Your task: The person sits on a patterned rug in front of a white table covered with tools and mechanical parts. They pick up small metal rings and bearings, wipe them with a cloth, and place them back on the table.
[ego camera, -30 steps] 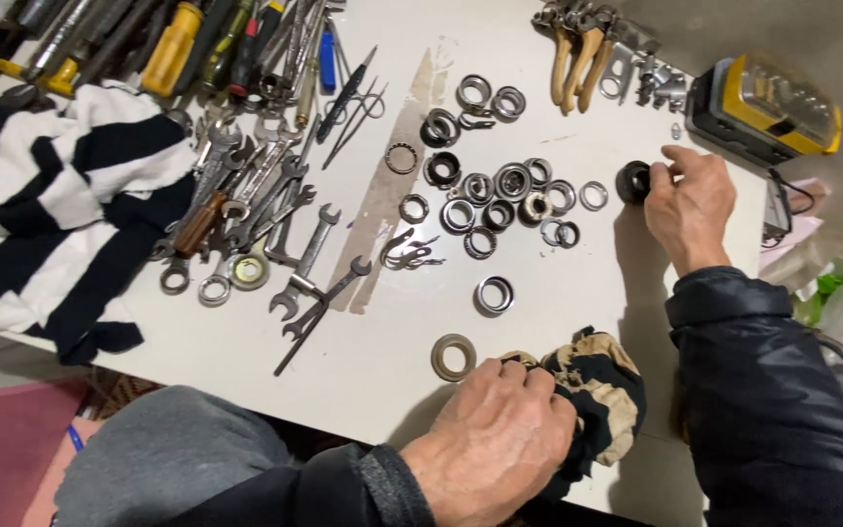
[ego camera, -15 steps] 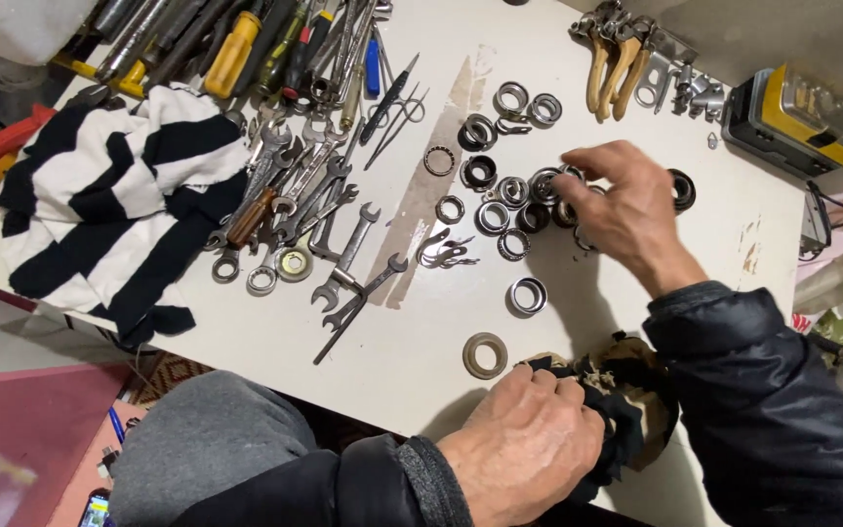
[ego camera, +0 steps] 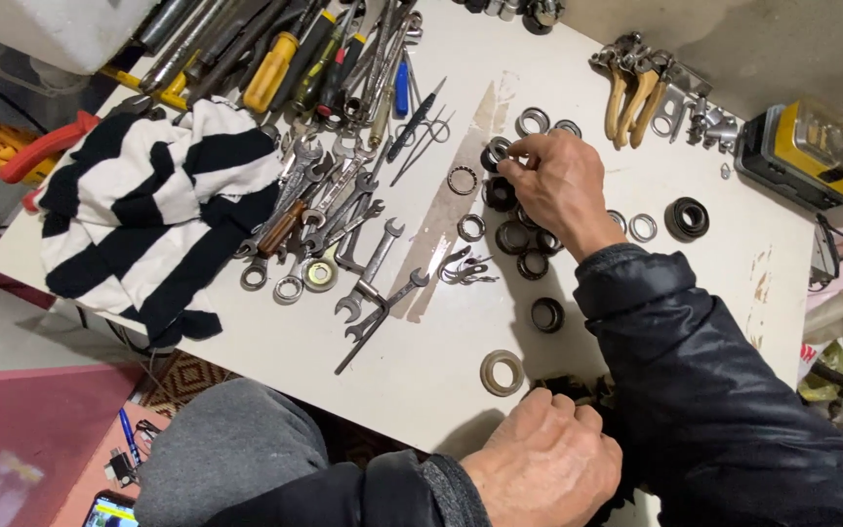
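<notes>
Right hand (ego camera: 560, 185) pinches a small silver metal bearing ring (ego camera: 498, 148) at the top of the ring cluster on the white worktop (ego camera: 421, 332). Left hand (ego camera: 550, 459) is closed on a dark rag (ego camera: 578, 388) at the near edge, beside a tan ring (ego camera: 501, 372); steel wrenches (ego camera: 343, 224) lie left.

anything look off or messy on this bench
A long brown strip, like torn tape residue, runs across the white table. Wrenches lie in a loose heap beside a striped cloth. The right hand pinches a ring among scattered rings.
</notes>
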